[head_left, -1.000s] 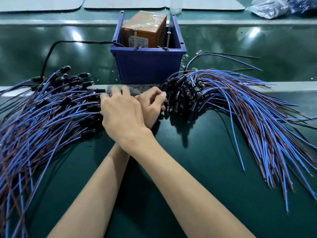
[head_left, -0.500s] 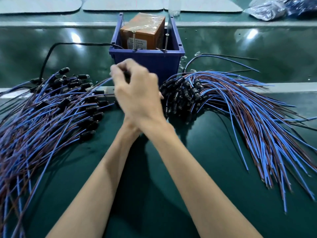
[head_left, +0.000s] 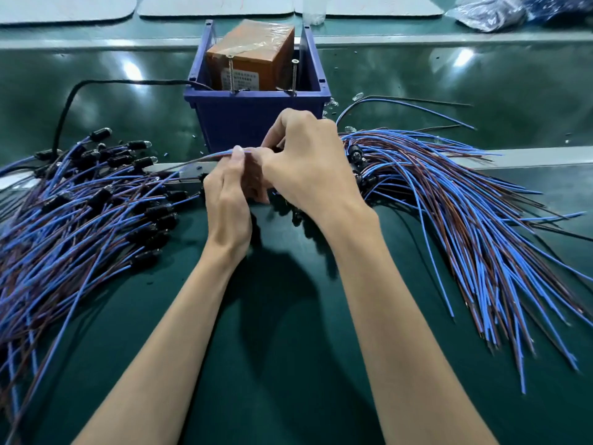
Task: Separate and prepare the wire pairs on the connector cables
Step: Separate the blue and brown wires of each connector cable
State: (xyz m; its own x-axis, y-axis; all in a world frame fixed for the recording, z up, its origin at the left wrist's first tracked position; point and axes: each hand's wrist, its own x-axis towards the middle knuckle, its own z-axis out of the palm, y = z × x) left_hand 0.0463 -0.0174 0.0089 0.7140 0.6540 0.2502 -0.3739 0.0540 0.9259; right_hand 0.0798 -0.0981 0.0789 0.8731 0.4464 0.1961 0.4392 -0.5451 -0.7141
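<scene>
Cable (head_left: 208, 156) pinched between left hand (head_left: 227, 203) and right hand (head_left: 308, 165).

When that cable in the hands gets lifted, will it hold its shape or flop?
Probably floppy: the cable sags in an arc from the left hand into the pile. Likely light: the right hand too merely pinches it. It may snag on the pile's tangled wires.

Green worktop (head_left: 288, 364) w/ cable pile (head_left: 73, 226) at L edge, another pile (head_left: 465, 226) at R. Blue bin (head_left: 256, 123) mid-back.
</scene>
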